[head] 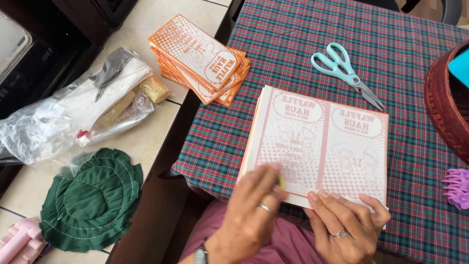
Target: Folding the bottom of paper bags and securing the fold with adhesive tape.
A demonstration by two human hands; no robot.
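I've got both hands at the near edge of the stack of printed sheets [320, 149], which lies flat on the plaid-cloth worktop [293, 49], right in front of me. Left hand [256, 205] rests fingers-down on the stack's bottom-left corner area, loosely curled; something small & yellowish shows under the fingertips, can't tell what, and can't tell if it's actually gripped. Right hand [344, 225] lies open, fingers flat on the stack's near edge, pinning it, not gripping anything.

Progress, as I judge it: each sheet on top carries two orange-and-white panels side by side, uncut. A pile of single orange cards [200, 58] sits well apart at the worktop's far-left corner, partly over the tiled ledge, so some look already done. The big stack looks thick, so plenty left. Scissors [347, 73] (pale blue handles) lie untouched just beyond the stack.

Elsewhere: plastic bag w/ bits [73, 112] and green stitched cloth [90, 200] on the tiles to the left, dark red basket [444, 112] at right edge, purple hair clip [457, 188] near it.
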